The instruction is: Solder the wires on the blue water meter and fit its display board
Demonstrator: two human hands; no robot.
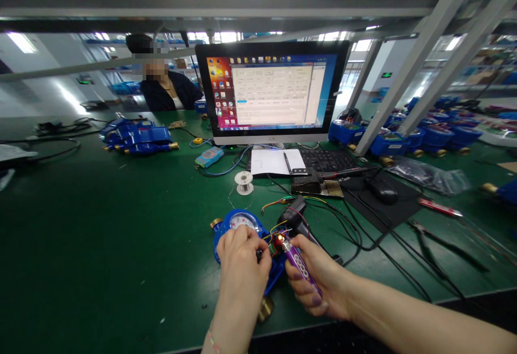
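Observation:
A blue water meter (236, 215) with brass ends lies on the green bench before me. Over its dial rests my left hand (244, 251), its fingers closed in a pinch beside the wires. Something small and dark shows between those fingers, too hidden to name. My right hand (319, 278) is wrapped round a purple lighter (301, 265), tilted with its metal top toward the meter. An orange glow shows at the lighter's top, next to the thin coloured wires (278, 231). Just behind the wires lies a black handheld device (293, 213), partly covered.
Beyond the meter stand a solder wire spool (244, 182), a monitor (274, 95) and a keyboard (327, 159). Pliers (432, 241), a mouse (382, 189) and cables lie at right. More blue meters (137, 136) sit at left and right. A person (169, 87) is behind the bench.

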